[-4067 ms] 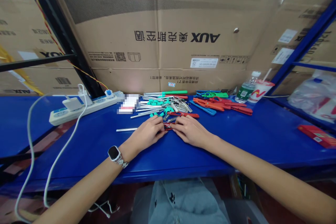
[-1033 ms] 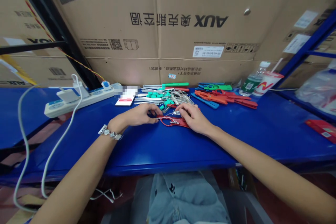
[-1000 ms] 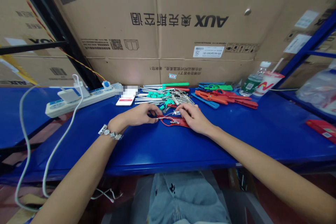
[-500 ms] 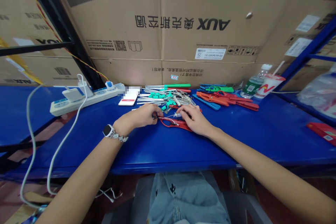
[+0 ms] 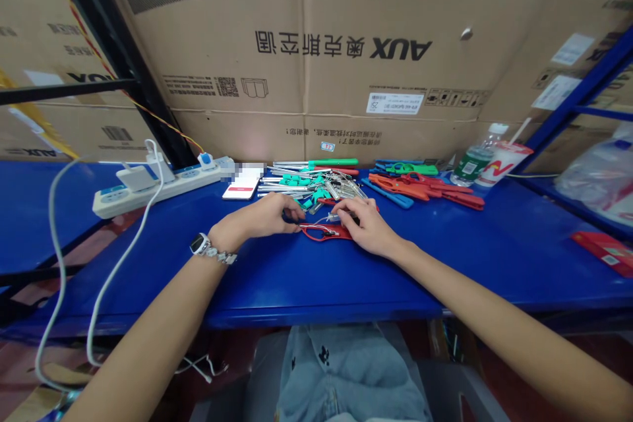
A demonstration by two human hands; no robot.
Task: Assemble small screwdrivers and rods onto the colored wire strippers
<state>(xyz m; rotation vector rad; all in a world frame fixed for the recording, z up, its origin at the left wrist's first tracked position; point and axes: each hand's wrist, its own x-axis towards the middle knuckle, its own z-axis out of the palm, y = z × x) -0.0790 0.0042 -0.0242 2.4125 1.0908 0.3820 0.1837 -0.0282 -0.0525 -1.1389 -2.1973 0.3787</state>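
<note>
A red plastic shell (image 5: 341,232) with thin white wires in it lies on the blue table between my hands. My left hand (image 5: 271,214) is closed at the shell's left end, its fingers pinching the end or a wire there; which one is too small to tell. My right hand (image 5: 363,224) rests over the shell's right part, thumb and fingers pinched on a small clear-and-white part (image 5: 333,217) that a wire runs to. Right behind the hands lies a pile of metal rods and green and silver pieces (image 5: 316,186).
A power strip (image 5: 143,192) with plugs and white cables stands at the left, beside a phone (image 5: 243,181). Orange shells (image 5: 425,187), a water bottle (image 5: 477,157) and a paper cup (image 5: 504,163) are at the right. A cardboard box (image 5: 198,33) rises behind.
My left hand has shifted slightly, its fingers a bit less bunched at the shell's left end. My right hand now covers more of the shell's right end.
</note>
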